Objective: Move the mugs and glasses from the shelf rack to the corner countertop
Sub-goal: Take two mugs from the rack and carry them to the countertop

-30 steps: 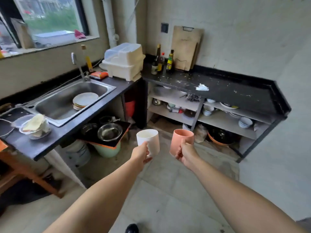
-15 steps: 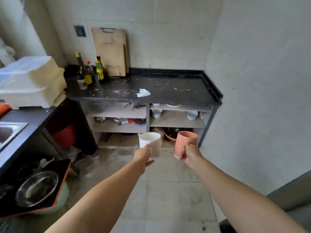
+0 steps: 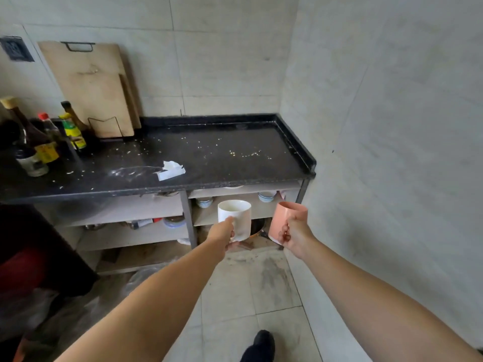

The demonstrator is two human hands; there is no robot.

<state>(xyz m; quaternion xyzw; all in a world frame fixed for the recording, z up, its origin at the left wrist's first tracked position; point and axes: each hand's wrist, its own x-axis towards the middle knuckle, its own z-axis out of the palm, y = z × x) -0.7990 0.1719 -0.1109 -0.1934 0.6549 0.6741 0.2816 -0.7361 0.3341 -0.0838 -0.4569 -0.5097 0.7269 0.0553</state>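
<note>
My left hand (image 3: pixel 222 235) grips a white mug (image 3: pixel 236 218) by its handle side, upright in the air. A pink mug (image 3: pixel 283 220) is held the same way by my right hand (image 3: pixel 294 232), just to the right. Both mugs hang in front of and below the front edge of the black corner countertop (image 3: pixel 222 152), which runs into the right wall corner. The mugs' handles are hidden by my fingers.
A crumpled white tissue (image 3: pixel 171 169) and crumbs lie on the countertop. Bottles (image 3: pixel 47 137) and a wooden cutting board (image 3: pixel 91 87) stand at its back left. Shelves (image 3: pixel 130 236) below hold bowls and small items. My shoe (image 3: pixel 261 344) is on the tiled floor.
The view has swung right from the sink to the corner countertop and come closer. Both hands still carry the mugs, now nearer the counter's front edge.
</note>
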